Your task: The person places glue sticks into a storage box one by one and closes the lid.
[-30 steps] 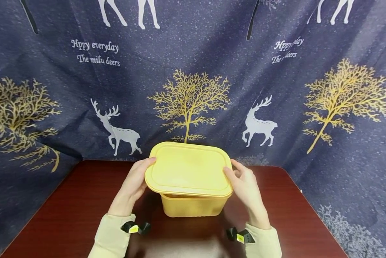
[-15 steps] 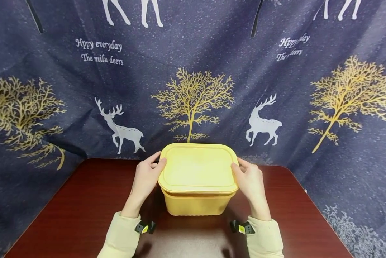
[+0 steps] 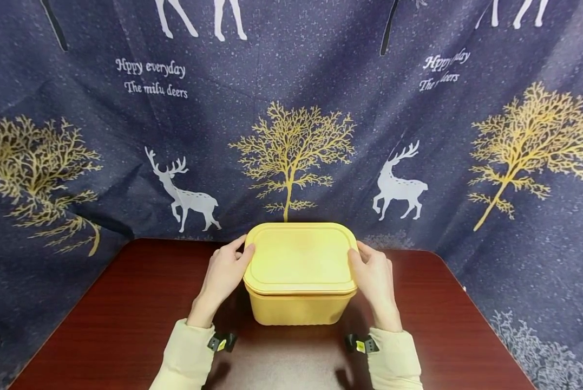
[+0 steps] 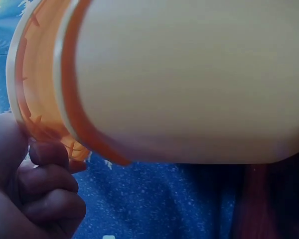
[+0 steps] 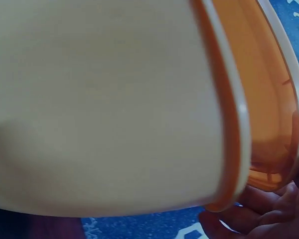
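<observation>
A yellow rectangular lid (image 3: 301, 254) with rounded corners sits over the top of a yellow plastic box (image 3: 301, 311). My left hand (image 3: 223, 271) pinches the lid's left edge, thumb on top. At the opposite edge, my right hand (image 3: 375, 276) grips the lid the same way. The left wrist view shows a gap between the lid's underside (image 4: 40, 69) and the box wall's rim (image 4: 66, 74). A similar gap separates the lid (image 5: 264, 89) from the box (image 5: 109, 109) in the right wrist view. The lid hides the box's inside.
The box stands on a dark red wooden table (image 3: 140, 303). Close behind its far edge hangs a dark blue cloth (image 3: 291, 65) printed with deer and trees. Dark wrist devices (image 3: 222, 342) sit at both cuffs.
The lid has levelled from a tilt, shifted right, and come down closer to the box rim. My left hand moved right with it and brought its thumb onto the lid's edge.
</observation>
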`<state>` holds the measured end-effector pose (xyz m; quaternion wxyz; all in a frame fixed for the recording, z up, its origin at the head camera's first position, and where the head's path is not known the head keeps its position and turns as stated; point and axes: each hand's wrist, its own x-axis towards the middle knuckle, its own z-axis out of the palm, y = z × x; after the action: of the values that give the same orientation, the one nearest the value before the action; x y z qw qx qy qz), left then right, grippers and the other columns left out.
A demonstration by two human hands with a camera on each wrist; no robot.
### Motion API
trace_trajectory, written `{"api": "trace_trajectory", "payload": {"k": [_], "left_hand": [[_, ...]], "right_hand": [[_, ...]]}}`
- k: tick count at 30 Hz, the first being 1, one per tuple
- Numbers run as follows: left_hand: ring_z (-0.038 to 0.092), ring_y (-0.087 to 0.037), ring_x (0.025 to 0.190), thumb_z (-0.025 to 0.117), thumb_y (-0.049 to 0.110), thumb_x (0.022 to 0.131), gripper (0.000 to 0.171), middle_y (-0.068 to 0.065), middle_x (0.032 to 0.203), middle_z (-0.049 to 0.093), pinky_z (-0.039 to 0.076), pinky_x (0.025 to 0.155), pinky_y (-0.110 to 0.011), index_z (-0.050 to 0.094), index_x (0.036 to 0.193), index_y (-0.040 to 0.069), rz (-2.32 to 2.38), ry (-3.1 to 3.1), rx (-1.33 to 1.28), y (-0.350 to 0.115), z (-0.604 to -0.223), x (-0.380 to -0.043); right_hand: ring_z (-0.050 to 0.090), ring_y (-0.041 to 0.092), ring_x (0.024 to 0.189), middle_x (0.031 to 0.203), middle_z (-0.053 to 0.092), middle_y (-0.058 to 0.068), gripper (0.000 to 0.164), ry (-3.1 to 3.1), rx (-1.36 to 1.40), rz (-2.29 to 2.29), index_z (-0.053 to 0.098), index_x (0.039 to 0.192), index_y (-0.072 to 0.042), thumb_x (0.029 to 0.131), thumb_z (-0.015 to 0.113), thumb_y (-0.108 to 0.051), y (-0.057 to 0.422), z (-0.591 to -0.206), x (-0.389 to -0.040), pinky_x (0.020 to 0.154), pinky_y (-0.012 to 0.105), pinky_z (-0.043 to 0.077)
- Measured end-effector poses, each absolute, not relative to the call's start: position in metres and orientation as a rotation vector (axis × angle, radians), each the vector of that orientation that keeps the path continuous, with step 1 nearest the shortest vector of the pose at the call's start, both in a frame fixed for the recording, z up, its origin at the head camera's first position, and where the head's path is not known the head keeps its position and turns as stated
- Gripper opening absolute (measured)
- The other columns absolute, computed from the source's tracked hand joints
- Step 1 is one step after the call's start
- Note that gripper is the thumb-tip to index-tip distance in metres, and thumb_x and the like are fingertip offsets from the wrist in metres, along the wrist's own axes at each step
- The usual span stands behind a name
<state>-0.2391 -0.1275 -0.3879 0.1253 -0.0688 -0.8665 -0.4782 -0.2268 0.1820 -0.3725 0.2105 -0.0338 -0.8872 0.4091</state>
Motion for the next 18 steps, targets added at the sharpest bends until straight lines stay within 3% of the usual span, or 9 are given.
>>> {"api": "trace_trajectory", "payload": {"k": [11, 18], "left_hand": [[0.057, -0.014, 0.058, 0.055, 0.036, 0.099, 0.051, -0.001, 0.075, 0.071, 0.04, 0.053, -0.033, 0.052, 0.141, 0.005, -1.223, -2.617, -0.172, -0.126, -0.397, -0.244], [0.05, -0.015, 0.052, 0.054, 0.036, 0.099, 0.049, 0.003, 0.058, 0.058, 0.037, 0.049, -0.032, 0.054, 0.139, 0.008, -1.144, -2.647, -0.156, -0.126, -0.402, -0.244]], "right_hand": [[0.063, 0.031, 0.11, 0.112, 0.069, 0.013, 0.041, -2.47, -0.164, 1.177, 0.064, 0.129, -0.005, 0.095, 0.058, -0.028, 0.181, -0.386, -0.23, 0.089, 0.048, 0.047], [0.061, 0.03, 0.113, 0.114, 0.069, 0.012, 0.041, -2.473, -0.192, 1.205, 0.064, 0.13, -0.007, 0.095, 0.058, -0.029, 0.18, -0.396, -0.231, 0.092, 0.047, 0.046]]}}
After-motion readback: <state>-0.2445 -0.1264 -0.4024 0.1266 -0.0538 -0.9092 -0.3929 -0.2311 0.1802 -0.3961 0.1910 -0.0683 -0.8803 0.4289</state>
